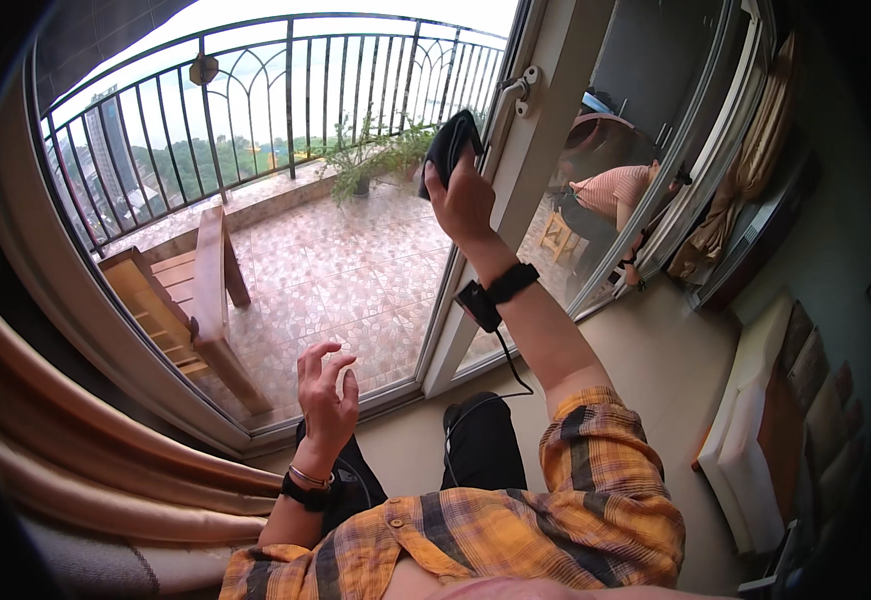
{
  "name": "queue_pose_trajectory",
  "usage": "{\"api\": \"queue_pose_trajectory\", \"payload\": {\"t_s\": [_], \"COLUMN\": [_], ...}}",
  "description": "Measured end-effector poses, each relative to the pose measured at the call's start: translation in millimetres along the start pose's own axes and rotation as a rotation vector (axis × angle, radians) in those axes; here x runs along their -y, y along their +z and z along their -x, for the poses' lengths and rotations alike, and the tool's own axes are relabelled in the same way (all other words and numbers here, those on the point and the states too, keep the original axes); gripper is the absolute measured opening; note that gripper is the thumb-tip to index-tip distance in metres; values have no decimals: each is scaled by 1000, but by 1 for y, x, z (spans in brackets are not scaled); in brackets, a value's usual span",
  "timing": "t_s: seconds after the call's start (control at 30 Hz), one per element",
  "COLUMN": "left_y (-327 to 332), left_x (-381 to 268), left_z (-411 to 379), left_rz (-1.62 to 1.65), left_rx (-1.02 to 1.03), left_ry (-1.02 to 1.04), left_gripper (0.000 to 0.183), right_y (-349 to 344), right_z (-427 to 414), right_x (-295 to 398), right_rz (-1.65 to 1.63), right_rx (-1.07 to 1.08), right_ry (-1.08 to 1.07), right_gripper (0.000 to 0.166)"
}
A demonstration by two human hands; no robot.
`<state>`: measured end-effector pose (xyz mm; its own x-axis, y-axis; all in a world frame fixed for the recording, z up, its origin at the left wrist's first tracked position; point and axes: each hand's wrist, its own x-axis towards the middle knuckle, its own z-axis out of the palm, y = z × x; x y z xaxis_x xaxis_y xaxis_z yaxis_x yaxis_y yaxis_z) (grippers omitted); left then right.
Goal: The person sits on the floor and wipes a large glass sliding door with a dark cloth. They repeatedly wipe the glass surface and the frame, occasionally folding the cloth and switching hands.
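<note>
My right hand [462, 196], raised and stretched forward, grips a folded dark cloth [450, 150]. The cloth is up against the glass of a sliding door, just left of its pale frame [514, 195]; whether it touches the glass I cannot tell. A white door handle [512, 91] is fixed to that frame, above and to the right of the cloth. My left hand [328, 394] is lower down, in front of the glass, with its fingers apart and bent and nothing in them. Both wrists wear black bands, and a cable runs from a small device on the right one.
Behind the glass are a wooden bench [214, 300], potted plants [364, 161] and a metal railing [293, 97]. To the right, another person [615, 191] bends over near a wooden stool [557, 235]. Brown curtains [142, 480] hang at the left; a white sofa [750, 442] stands at the right.
</note>
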<state>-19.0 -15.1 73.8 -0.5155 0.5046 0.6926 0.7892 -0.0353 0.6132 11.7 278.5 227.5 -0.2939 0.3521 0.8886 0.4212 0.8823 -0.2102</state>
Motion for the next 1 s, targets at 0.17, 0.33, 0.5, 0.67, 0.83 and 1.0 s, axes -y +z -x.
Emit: {"api": "queue_pose_trajectory", "payload": {"t_s": [0.17, 0.33, 0.5, 0.67, 0.83, 1.0], "left_y": [-3, -13, -22, -29, -35, -35], "left_x": [-2, 11, 16, 9, 20, 23], "left_z": [-3, -2, -16, -36, -36, -60], "left_rz": [-11, -45, -100, -137, -179, -284], "left_rx": [-45, -70, -117, -152, -171, -202], "left_ry": [-11, -24, -1, 43, 22, 99], "left_gripper": [19, 21, 21, 22, 22, 26], "right_y": [1, 26, 29, 18, 13, 23], "right_z": [-17, 60, 52, 0, -4, 68], "right_x": [5, -42, -13, 21, -19, -24], "right_rz": [51, 57, -61, 9, 37, 78], "right_rx": [18, 24, 52, -40, -214, 107], "right_ry": [-2, 205, 229, -196, 37, 236], "right_gripper": [70, 73, 72, 72, 69, 71]}}
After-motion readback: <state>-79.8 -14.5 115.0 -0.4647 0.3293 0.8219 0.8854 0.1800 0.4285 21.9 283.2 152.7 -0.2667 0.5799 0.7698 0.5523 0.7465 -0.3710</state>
